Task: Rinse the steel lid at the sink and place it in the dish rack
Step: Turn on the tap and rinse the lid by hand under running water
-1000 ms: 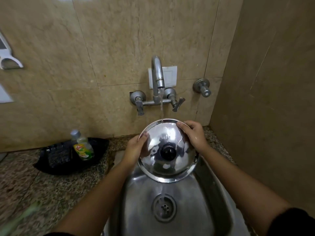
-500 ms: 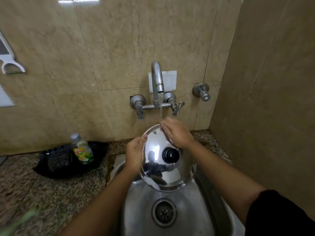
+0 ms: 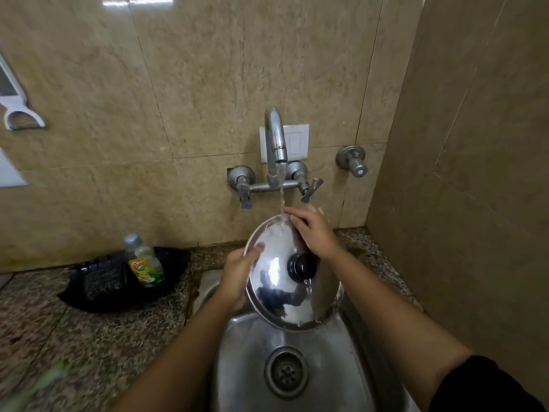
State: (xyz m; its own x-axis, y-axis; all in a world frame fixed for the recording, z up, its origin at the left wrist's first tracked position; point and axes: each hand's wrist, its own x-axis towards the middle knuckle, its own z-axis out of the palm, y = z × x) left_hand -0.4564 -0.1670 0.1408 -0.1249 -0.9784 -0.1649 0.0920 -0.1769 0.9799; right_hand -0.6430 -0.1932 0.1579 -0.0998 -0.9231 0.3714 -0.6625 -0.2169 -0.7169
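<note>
The round steel lid (image 3: 276, 281) with a black knob (image 3: 301, 266) is tilted over the steel sink (image 3: 252, 367), its top face toward me. Water runs from the tap (image 3: 274, 138) onto the lid's upper rim. My left hand (image 3: 237, 272) grips the lid's left edge, thumb on the top face. My right hand (image 3: 312, 230) lies flat on the lid's upper right part, fingers spread under the stream. The dish rack is not in view.
A dish soap bottle (image 3: 144, 263) stands on a black tray (image 3: 98, 286) on the granite counter (image 3: 74, 337) at the left. Tiled walls close the back and right. A white holder (image 3: 17, 111) hangs on the left wall. The drain (image 3: 286, 371) sits below the lid.
My right hand moved from the lid's right rim onto its upper face, under the stream. The lid tilted more upright and rose slightly toward the tap.
</note>
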